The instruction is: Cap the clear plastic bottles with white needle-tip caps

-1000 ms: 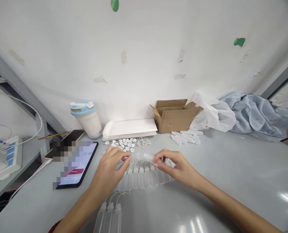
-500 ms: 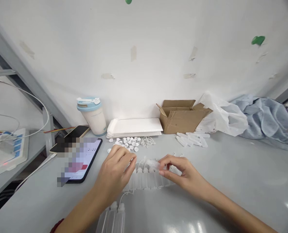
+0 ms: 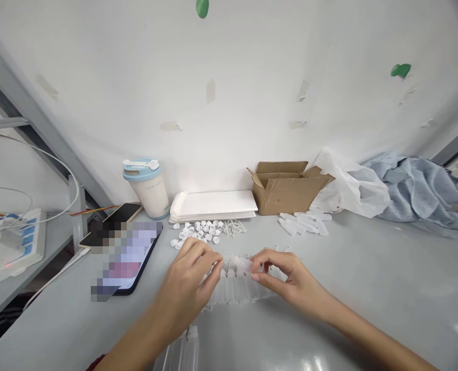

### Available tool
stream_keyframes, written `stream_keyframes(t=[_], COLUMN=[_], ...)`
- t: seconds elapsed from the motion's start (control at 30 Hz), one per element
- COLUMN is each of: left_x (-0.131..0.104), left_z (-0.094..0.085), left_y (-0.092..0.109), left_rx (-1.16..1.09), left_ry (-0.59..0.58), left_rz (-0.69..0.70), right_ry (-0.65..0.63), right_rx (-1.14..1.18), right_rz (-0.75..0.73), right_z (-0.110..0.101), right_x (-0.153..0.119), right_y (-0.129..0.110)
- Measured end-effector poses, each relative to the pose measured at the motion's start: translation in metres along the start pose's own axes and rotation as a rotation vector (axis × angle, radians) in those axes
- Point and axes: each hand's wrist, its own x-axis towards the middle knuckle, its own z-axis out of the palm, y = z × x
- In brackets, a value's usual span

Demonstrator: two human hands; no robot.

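My right hand point(image 3: 281, 270) pinches a small translucent plastic bottle point(image 3: 243, 266) between thumb and fingers, its narrower end pointing left. Just left of it, my left hand point(image 3: 193, 273) has thumb and forefinger pressed together; a thin white string may be in that pinch, but I cannot make it out. Beneath both hands lies a row of similar clear bottles point(image 3: 234, 291) with thin white strings at their necks, partly covered by my fingers. Nearer to me, several more clear bottles point(image 3: 182, 353) lie beside my left forearm.
White caps point(image 3: 205, 232) and loose white strings point(image 3: 233, 228) lie beyond my left hand. Behind are stacked white envelopes point(image 3: 217, 203), an open cardboard box point(image 3: 290, 193) and a cup point(image 3: 149, 190). Clear plastic pieces point(image 3: 304, 223) lie right, phones point(image 3: 136, 263) left, plastic bag point(image 3: 362, 185) and cloth point(image 3: 425, 190) far right.
My left hand has moved slightly right, closer to the bottle in my right hand. The right hand stays almost in place. The camera view has shifted a little.
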Motion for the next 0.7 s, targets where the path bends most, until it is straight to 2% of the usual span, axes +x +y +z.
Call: stream_keyframes(t=[0.2,0.57,0.7], left_x=[-0.002,0.003,0.006], left_z=[0.001,-0.006,-0.008], left_y=[0.006,0.014,0.014], left_rx=[-0.162,-0.323,-0.377], left_ry=[-0.096,-0.272,-0.333], left_rz=[-0.092,-0.467,-0.547], right_ry=[-0.008,-0.048,-0.069], right_rx=[0.004,0.008,0.015], right_rz=[0.0,0.001,-0.01], right_z=[0.001,0.002,0.004], right_x=[-0.001,-0.004,-0.005], right_y=[-0.001,-0.004,-0.005])
